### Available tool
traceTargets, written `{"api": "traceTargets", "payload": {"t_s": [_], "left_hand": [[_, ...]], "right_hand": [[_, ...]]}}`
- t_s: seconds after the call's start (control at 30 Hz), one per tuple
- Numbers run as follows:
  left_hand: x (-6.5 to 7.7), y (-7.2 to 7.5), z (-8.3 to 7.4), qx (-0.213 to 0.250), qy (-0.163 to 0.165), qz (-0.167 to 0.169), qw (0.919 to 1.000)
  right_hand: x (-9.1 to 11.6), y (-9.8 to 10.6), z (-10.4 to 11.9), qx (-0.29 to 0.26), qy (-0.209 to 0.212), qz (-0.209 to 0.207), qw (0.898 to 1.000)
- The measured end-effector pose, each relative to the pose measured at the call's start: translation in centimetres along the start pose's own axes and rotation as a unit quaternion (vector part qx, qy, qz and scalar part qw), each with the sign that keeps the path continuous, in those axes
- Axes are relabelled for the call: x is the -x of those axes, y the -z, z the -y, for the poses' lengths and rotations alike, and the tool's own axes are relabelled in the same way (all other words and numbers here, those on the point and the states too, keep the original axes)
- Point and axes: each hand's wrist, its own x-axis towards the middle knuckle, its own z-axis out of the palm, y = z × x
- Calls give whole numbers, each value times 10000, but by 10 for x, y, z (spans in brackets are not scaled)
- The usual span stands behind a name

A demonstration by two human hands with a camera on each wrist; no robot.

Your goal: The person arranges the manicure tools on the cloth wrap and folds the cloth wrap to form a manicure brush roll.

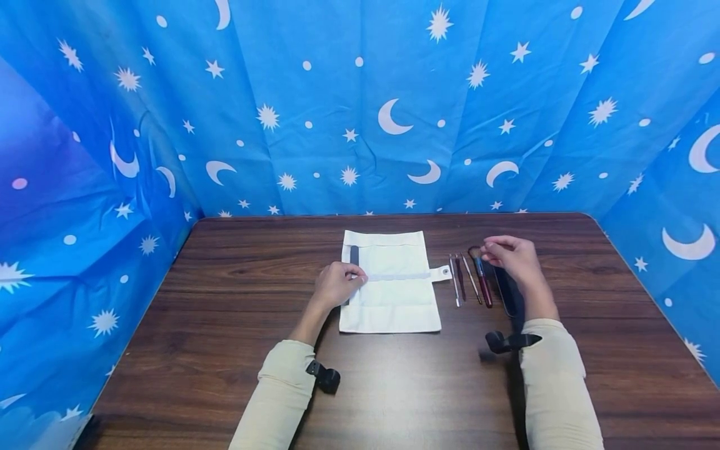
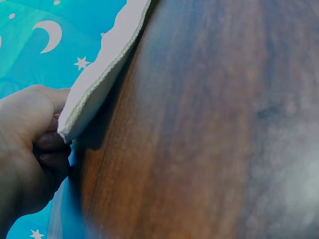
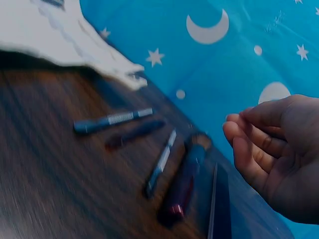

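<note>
A white fabric pouch (image 1: pixel 394 306) lies unfolded on the table, with a pocket seam across its middle and a snap tab on its right. A dark flat strip (image 1: pixel 354 255) stands upright in its leftmost part, partly covered by my left hand (image 1: pixel 339 284). That hand pinches the pouch fabric near the strip. My right hand (image 1: pixel 514 257) hovers over the head of a makeup brush (image 1: pixel 485 290), its fingers loosely curled with nothing visible between them. Beneath it lies a black flat case (image 1: pixel 505 294). In the right wrist view, the right hand (image 3: pixel 279 149) is beside these things.
Left of the makeup brush lie a silver slender tool (image 1: pixel 454 284), a dark red slender tool (image 1: pixel 460 281) and a thin silver-and-dark stick (image 1: pixel 471 279). The brown wooden table (image 1: pixel 405 394) meets a blue star-and-moon curtain (image 1: pixel 315 150) at its back and sides.
</note>
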Motion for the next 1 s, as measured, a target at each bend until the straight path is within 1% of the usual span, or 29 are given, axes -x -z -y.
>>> {"api": "traceTargets", "payload": {"t_s": [0.13, 0.23, 0.4, 0.57, 0.67, 0.8, 1.0], "left_hand": [[-1, 0, 0, -38, 104, 53, 9999], [-1, 1, -1, -33, 144, 70, 9999], [-1, 2, -2, 0, 131, 98, 9999], [-1, 0, -1, -23, 142, 81, 9999], [0, -1, 0, -49, 128, 58, 9999], [1, -1, -1, -68, 111, 65, 9999], [1, -1, -2, -57, 109, 2, 9999]], "right_hand": [[4, 9, -8, 359, -36, -114, 9993], [7, 13, -13, 838, -93, -276, 9961], [12, 17, -22, 1758, -230, -527, 9828], [16, 19, -29, 2326, -192, -692, 9699], [19, 18, -28, 2472, -283, -729, 9658], [23, 19, -25, 2673, -526, -744, 9593], [28, 22, -19, 3196, -1021, -471, 9409]]}}
